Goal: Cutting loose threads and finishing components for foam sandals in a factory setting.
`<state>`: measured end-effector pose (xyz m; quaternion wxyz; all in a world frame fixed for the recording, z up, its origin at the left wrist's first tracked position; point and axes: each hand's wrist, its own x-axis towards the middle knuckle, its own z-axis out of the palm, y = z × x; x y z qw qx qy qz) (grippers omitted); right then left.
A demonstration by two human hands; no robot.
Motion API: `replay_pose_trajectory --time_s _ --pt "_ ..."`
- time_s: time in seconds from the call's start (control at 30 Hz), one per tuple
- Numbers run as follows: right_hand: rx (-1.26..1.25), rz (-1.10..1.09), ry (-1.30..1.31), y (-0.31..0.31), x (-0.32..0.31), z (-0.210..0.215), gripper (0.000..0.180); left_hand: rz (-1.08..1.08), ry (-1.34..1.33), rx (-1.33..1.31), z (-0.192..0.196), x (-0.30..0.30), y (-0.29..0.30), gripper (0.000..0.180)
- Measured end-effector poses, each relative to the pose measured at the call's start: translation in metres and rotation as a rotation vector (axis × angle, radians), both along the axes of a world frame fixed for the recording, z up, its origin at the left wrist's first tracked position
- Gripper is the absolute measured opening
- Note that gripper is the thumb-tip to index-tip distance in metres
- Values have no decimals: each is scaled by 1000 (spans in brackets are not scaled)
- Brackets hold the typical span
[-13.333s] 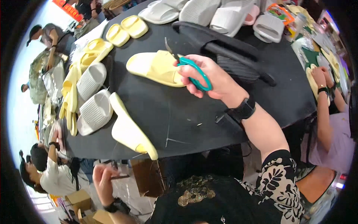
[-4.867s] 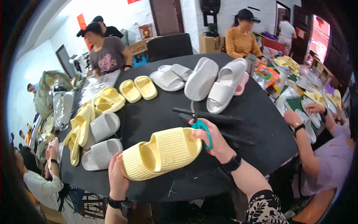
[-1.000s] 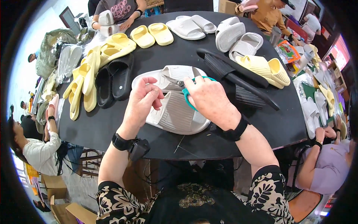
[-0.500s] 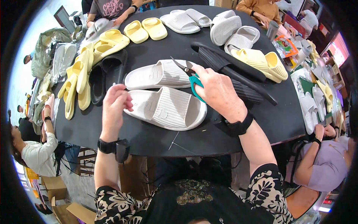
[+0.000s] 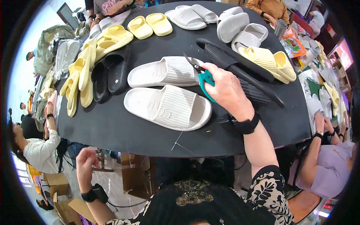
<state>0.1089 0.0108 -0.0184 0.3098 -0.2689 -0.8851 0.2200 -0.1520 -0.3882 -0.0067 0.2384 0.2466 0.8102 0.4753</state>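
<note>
Head view | left hand (image 5: 87, 162) low beside the table edge, off the black table (image 5: 112, 127), fingers loosely curled, holding nothing | right hand (image 5: 225, 90) gripping teal-handled scissors (image 5: 202, 77) over two white slides (image 5: 168, 107) | yellow slides (image 5: 150, 24) at far rim

near slide (image 5: 168, 107) – front of desk (image 5: 112, 131) | far slide (image 5: 165, 71) – just behind it | scissors (image 5: 200, 75) – at their right | slipper row (image 5: 86, 71) – far left
</note>
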Motion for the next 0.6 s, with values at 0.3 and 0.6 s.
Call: replay_pose_trajectory --time_s 0.3,0.6 --pt "-222 59 164 3 -5 -1 32 -203 670 -366 -18 -2 -39 21" --pt "-545 126 372 12 3 -6 40 -632 778 -52 14 30 172 42"
